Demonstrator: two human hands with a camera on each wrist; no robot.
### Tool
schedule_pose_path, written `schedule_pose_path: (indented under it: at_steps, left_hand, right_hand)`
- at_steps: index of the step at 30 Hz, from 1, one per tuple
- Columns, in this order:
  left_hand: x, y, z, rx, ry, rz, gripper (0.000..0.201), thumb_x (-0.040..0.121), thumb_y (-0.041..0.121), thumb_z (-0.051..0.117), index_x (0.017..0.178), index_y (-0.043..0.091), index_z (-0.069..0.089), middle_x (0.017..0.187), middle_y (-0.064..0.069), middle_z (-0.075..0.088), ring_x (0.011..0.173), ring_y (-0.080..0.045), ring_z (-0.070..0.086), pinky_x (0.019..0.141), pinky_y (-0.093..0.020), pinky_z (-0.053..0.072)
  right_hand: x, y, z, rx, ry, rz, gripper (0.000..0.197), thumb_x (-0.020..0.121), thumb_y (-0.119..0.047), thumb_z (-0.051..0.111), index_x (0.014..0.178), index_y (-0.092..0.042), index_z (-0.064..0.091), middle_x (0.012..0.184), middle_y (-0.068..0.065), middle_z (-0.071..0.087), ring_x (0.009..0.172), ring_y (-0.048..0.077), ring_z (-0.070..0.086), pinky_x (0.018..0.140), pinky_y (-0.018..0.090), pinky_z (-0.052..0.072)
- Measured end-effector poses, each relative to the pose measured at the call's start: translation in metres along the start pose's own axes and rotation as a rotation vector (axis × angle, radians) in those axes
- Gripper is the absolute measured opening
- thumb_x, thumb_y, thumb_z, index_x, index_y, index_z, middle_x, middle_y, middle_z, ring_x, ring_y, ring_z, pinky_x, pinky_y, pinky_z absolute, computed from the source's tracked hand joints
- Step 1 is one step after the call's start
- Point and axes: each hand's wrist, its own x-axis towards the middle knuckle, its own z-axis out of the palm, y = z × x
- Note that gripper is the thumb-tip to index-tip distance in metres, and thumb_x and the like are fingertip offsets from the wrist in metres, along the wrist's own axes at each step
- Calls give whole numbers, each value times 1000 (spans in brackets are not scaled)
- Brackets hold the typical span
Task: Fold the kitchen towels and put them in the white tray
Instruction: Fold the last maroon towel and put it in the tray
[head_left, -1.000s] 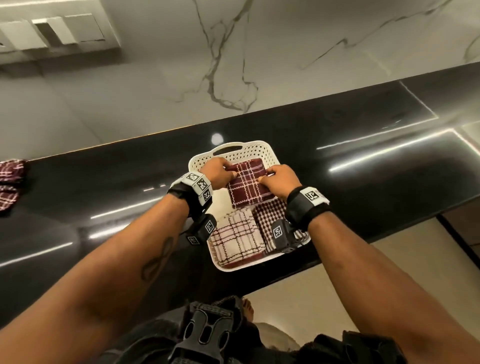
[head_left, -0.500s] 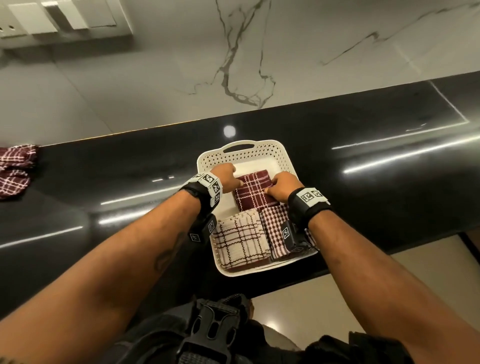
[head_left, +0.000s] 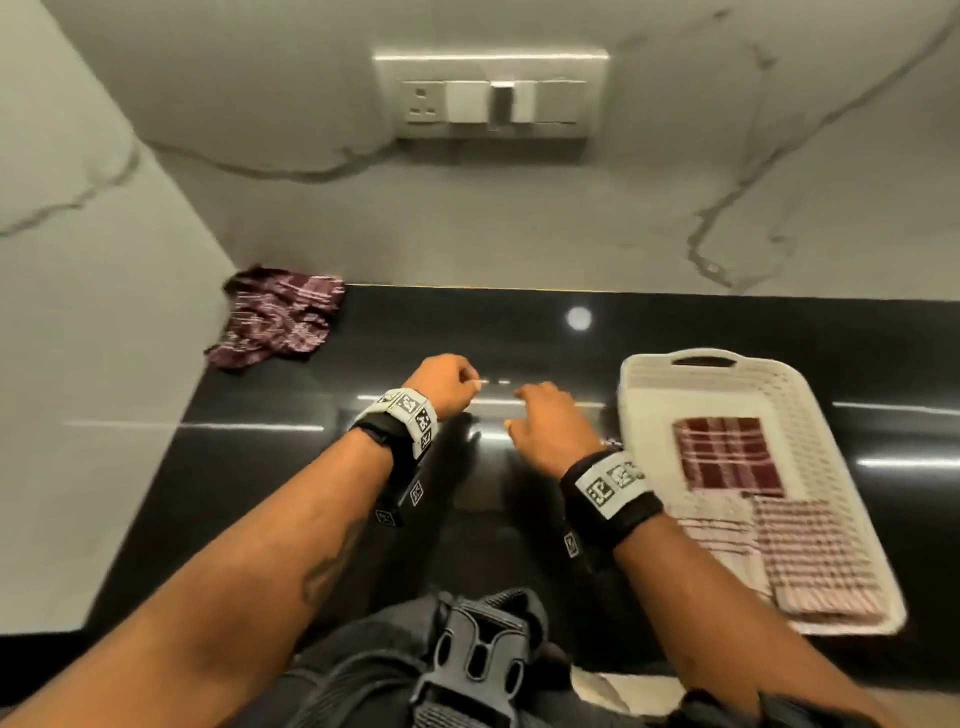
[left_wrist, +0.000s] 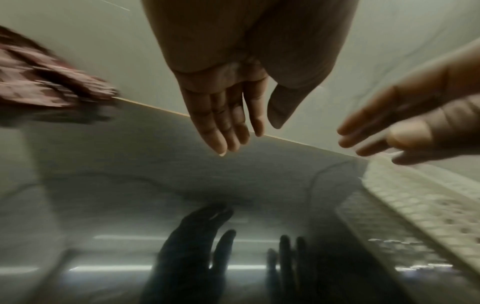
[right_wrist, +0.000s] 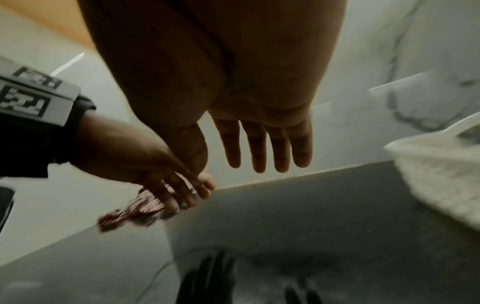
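Note:
The white tray (head_left: 649, 415) stands on the black counter at the right and holds three folded checked towels: a dark maroon one (head_left: 727, 454) at the back, a pale one (head_left: 722, 535) and a small-check one (head_left: 815, 556) in front. A crumpled maroon towel (head_left: 275, 317) lies at the counter's back left corner. My left hand (head_left: 449, 387) and right hand (head_left: 540, 421) hover empty over the middle of the counter, left of the tray. In the wrist views the left hand (left_wrist: 233, 115) and right hand (right_wrist: 262, 144) have straight, relaxed fingers holding nothing.
A marble wall runs behind the counter, with a socket and switch plate (head_left: 491, 98) above. A side wall (head_left: 78, 364) closes the counter at the left. The glossy counter (head_left: 519, 338) reflects ceiling lights and my hands. The tray (left_wrist: 415, 205) shows at the right of the left wrist view.
Both hands let go of the dark maroon towel, which now lies in the tray, and moved left out of the tray. The head view swung left, bringing the crumpled towel closer.

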Motion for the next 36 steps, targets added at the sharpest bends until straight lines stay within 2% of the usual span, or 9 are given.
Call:
schedule_pose_path:
  at_steps: [3,8,15,18,22,25,28,31,36]
  left_hand:
    - [-9,-104,-54,52,70,-151,10,88,23,64,93,20,71,103,-3,71,102,-24,65,93,-34,50]
    - [-8,-215,-113,279,180,-227,34,88,20,60,122,16,64,134,-13,48,122,-35,50,104,-43,43]
    - [26,-252,-156,537,84,51,66,83,1,62,143,27,47,162,0,21,136,-33,37,107,-49,43]
    - [38,-248,-156,695,119,139,50,87,-2,59,133,16,56,152,-4,36,121,-32,49,93,-50,51]
    - [40,-241,-156,776,172,157,14,91,7,59,101,9,69,104,-10,65,101,-29,59,83,-42,53]
    - [34,-227,-154,629,168,292,8,86,25,69,83,28,63,90,3,59,97,-21,55,82,-37,48]
    - [5,-199,-138,550,102,506,5,91,30,63,95,31,62,100,10,61,101,-15,47,92,-34,39]
    - [-23,-183,-130,359,77,585,18,95,29,57,111,26,62,112,5,66,105,-15,56,100,-34,42]
    - [-51,-181,-140,338,116,509,19,99,40,48,112,28,56,94,4,67,84,-14,58,79,-29,47]
  right_hand:
    - [20,-76,67,-100,-160,-95,52,92,-40,58,137,-16,47,143,13,41,135,36,37,109,47,36]
    - [43,-136,134,-196,-348,-126,65,93,-46,55,151,-31,28,165,8,5,149,43,2,115,64,17]
    - [44,-152,156,-199,-338,-50,72,95,-43,55,155,-38,17,166,3,-5,149,45,-12,117,67,5]
    - [43,-151,154,-174,-330,-44,71,94,-44,54,155,-40,17,166,0,-6,149,42,-13,118,65,4]
    - [43,-155,149,-154,-354,-10,70,93,-44,57,154,-41,22,166,-3,0,150,41,-8,118,63,5]
    - [50,-167,131,-92,-318,10,55,91,-42,61,142,-29,46,152,5,36,142,38,28,111,56,35]
    - [62,-184,108,136,-14,-97,58,90,-24,64,144,-18,44,145,7,50,135,29,44,110,40,40]
    - [73,-200,91,105,145,-284,49,85,-15,65,133,-22,53,126,5,63,121,27,52,102,44,44]
    - [73,-196,70,-87,219,-217,9,92,-21,59,94,-22,67,96,0,59,94,24,50,76,39,40]
